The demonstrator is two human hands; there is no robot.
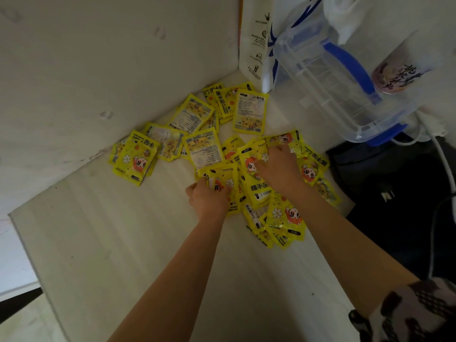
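Several yellow hand-warmer packets (pixel 250 112) lie scattered on a pale wooden table (pixel 128 243), from the wall corner to the right edge. My left hand (pixel 208 197) curls its fingers round a packet (pixel 223 180) in the middle of the heap. My right hand (pixel 280 169) lies on top of overlapping packets (pixel 311 166) to the right, fingers bent into them; whether it holds one I cannot tell. More packets (pixel 283 218) sit between my forearms.
A clear plastic box with blue handles (pixel 345 77) stands at the back right, with a white paper bag (pixel 254 40) beside it and a printed cup (pixel 404 67) behind. A black bag (pixel 399 193) and white cable (pixel 441 154) lie off the table's right edge. Walls close the left and back.
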